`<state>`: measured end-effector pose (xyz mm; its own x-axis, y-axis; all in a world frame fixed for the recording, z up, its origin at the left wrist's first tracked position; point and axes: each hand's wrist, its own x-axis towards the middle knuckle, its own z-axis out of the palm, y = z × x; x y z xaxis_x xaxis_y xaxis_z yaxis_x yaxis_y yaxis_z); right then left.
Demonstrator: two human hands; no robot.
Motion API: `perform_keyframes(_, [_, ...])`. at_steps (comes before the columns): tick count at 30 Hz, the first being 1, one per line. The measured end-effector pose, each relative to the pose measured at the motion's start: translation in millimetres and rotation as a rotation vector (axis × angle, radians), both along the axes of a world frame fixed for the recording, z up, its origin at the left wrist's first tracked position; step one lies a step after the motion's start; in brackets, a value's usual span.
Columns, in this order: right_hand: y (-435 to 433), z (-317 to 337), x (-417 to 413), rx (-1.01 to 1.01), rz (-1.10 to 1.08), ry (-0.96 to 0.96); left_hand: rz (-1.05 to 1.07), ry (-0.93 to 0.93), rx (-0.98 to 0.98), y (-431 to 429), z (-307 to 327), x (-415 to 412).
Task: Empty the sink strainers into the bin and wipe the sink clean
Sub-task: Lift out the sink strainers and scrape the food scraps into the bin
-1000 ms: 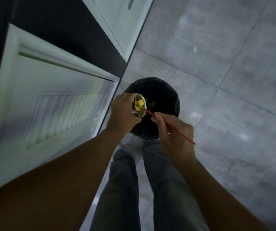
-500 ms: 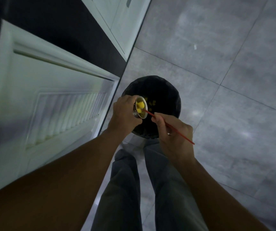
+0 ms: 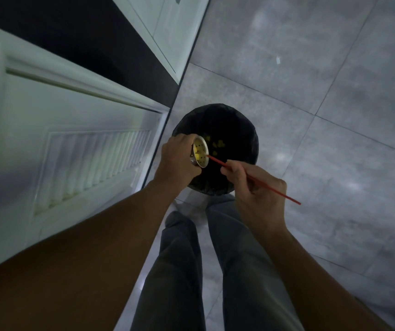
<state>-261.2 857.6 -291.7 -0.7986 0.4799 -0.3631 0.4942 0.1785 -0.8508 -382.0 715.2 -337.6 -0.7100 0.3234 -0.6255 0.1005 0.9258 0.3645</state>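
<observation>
My left hand [image 3: 176,161] grips a small metal sink strainer [image 3: 200,152], tilted on its side over a round bin lined with a black bag [image 3: 237,130]. A few yellow food bits still cling inside the strainer, and its holes show. My right hand [image 3: 256,185] pinches a thin red stick [image 3: 253,179] whose tip reaches into the strainer's mouth. Several yellow scraps [image 3: 218,144] lie inside the bin below.
The bin stands on a grey tiled floor [image 3: 311,80]. An open white cabinet door [image 3: 67,144] with a slatted panel is close on the left, with a dark cabinet interior [image 3: 84,37] behind it. My legs in grey trousers [image 3: 215,271] are beneath the hands.
More yellow scraps have dropped from the strainer into the bin; the strainer holds fewer bits and its holes now show. Both hands stay over the bin.
</observation>
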Motion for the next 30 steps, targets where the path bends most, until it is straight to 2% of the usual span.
perform_keyframes(6, [-4, -5, -7, -0.141, -0.022, -0.040, 0.019, -0.009, 0.024, 0, -3, 1])
perform_keyframes(15, [5, -7, -3, -0.102, -0.040, -0.067, 0.017, 0.014, -0.007, -1, -2, 0])
perform_keyframes(25, [-1, -15, -16, -0.132, 0.084, -0.169, -0.026, -0.050, -0.004, 1, -2, -3])
perform_keyframes(30, [8, -16, -10, -0.069, 0.106, -0.096, -0.024, -0.064, -0.036, -2, -1, -5])
